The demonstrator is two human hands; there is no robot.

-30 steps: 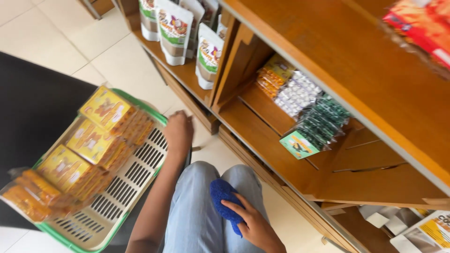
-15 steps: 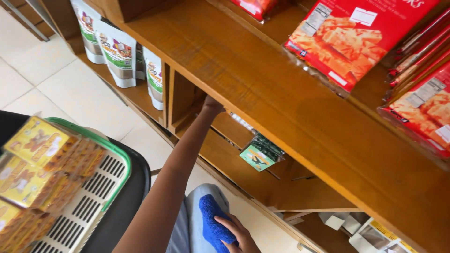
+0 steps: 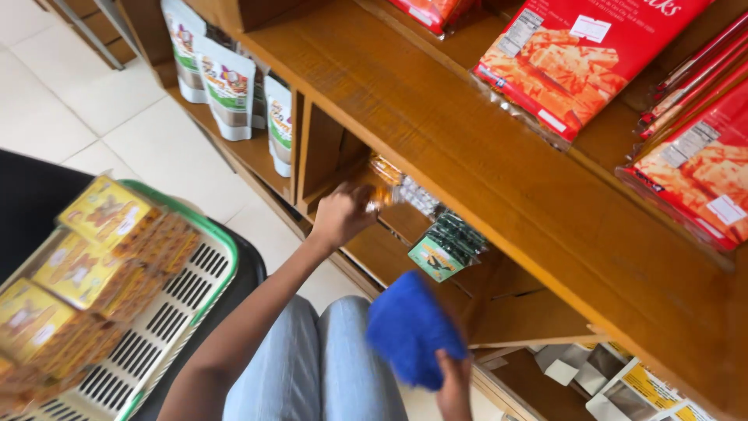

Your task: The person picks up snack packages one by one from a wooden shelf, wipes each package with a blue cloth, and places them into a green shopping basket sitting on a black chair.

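Note:
My left hand (image 3: 341, 215) reaches into the lower wooden shelf (image 3: 389, 253) and closes on an orange snack packet (image 3: 382, 195) at the front of a row. Next to it lie silvery packets (image 3: 421, 199) and green packets (image 3: 448, 245). My right hand (image 3: 454, 382) is low in the view, gripping a blue cloth (image 3: 409, 327) raised in front of the shelf. My legs in blue jeans (image 3: 312, 366) show below.
A green-rimmed white basket (image 3: 167, 312) at left holds several yellow and orange snack packs (image 3: 86, 265). Red snack bags (image 3: 592, 54) lie on the top shelf. White pouches (image 3: 226, 86) stand on a lower shelf at the back. Pale floor tiles (image 3: 93, 117).
My left hand went from the basket up into the lower shelf and now grips an orange packet. My right hand lifted the blue cloth off my lap.

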